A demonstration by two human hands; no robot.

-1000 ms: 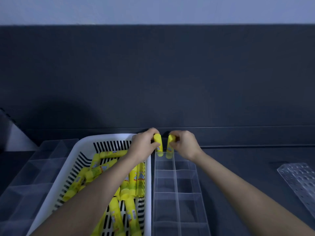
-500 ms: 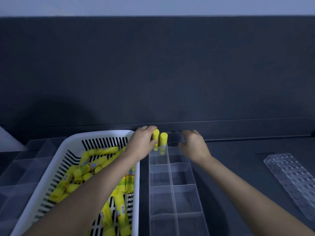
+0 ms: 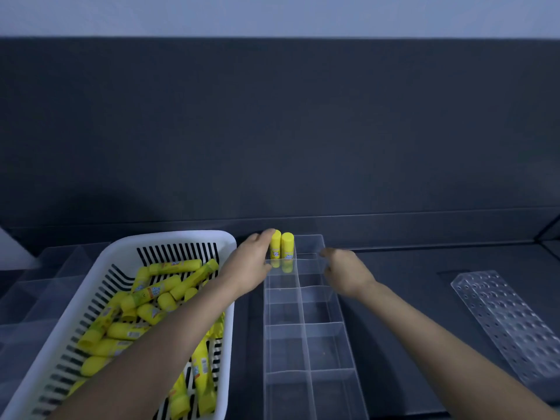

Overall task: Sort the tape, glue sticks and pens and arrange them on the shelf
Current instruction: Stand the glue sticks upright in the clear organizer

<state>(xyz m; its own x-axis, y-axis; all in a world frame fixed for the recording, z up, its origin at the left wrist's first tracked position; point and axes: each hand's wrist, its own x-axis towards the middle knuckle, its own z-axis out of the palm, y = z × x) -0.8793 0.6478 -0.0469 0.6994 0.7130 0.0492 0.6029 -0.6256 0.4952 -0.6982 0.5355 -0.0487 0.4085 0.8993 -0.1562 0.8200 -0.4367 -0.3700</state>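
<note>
Both arms reach forward, bare, roughly parallel. The left forearm (image 3: 151,353) runs up and to the right from the bottom-left, wrist straight. Left hand (image 3: 251,265) is back-up, its fingers (image 3: 263,236) fairly straight and together, tips against the side of a glue stick (image 3: 275,247) with no wrap around it; thumb tucked low on the inner side. The right forearm (image 3: 439,341) comes in from the bottom-right, angled up-left. Right hand (image 3: 348,272) is back-up, fingers (image 3: 328,253) loosely curled and pointing left, holding nothing. The hands are apart, not touching.
</note>
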